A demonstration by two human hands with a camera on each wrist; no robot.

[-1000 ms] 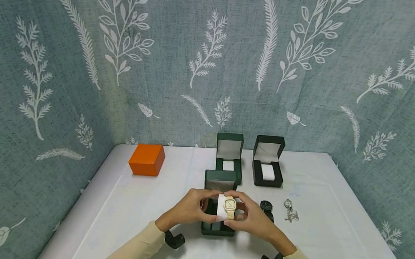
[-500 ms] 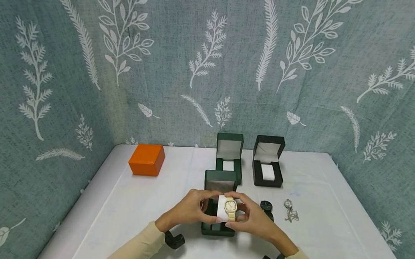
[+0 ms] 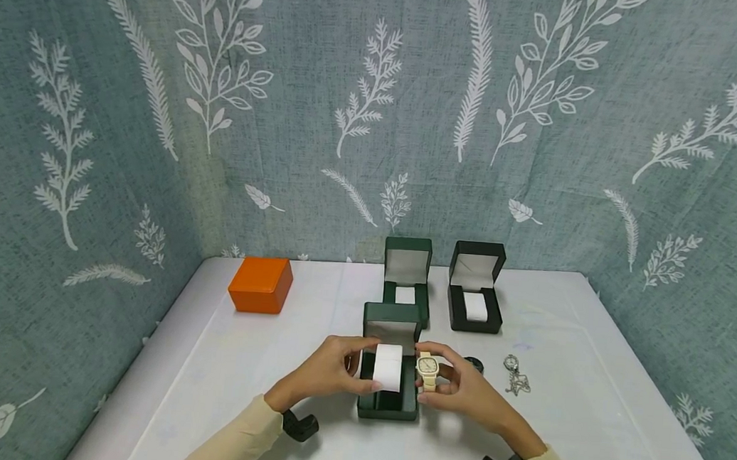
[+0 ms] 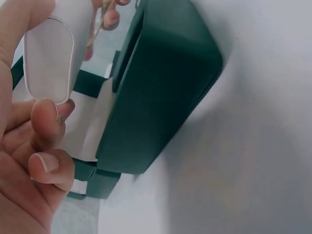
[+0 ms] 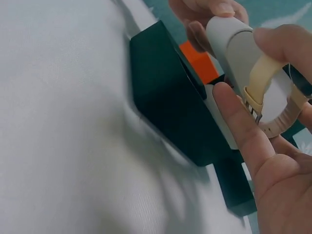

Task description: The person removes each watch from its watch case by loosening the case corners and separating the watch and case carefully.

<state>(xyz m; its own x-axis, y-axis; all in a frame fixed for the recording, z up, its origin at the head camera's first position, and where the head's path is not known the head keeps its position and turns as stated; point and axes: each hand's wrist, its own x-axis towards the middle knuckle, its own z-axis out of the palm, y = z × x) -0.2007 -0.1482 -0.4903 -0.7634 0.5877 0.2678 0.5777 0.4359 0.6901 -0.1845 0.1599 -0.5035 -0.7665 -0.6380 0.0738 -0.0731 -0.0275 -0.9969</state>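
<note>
A white watch cushion (image 3: 387, 367) is gripped between the thumb and fingers of my left hand (image 3: 333, 368), above the front green watch box (image 3: 388, 411). Just to its right, my right hand (image 3: 460, 386) holds a cream-strapped watch (image 3: 427, 366) with a squarish gold-rimmed face. The strap is buckled into a loop, as the right wrist view shows of the watch (image 5: 265, 87). In the left wrist view the cushion (image 4: 48, 63) turns its flat end to the camera. The front box stands with its lid raised beneath both hands.
Behind stand another open green watch box (image 3: 409, 243) and an open black watch box (image 3: 474, 323), each with a white cushion. A closed orange box (image 3: 260, 284) sits at the left. Right of my hand lie a black watch (image 3: 475, 363), partly hidden, and a silver chain watch (image 3: 515, 376).
The cream watch has come off the white cushion. My right hand has moved right with the watch, and my left hand slightly left with the cushion.
</note>
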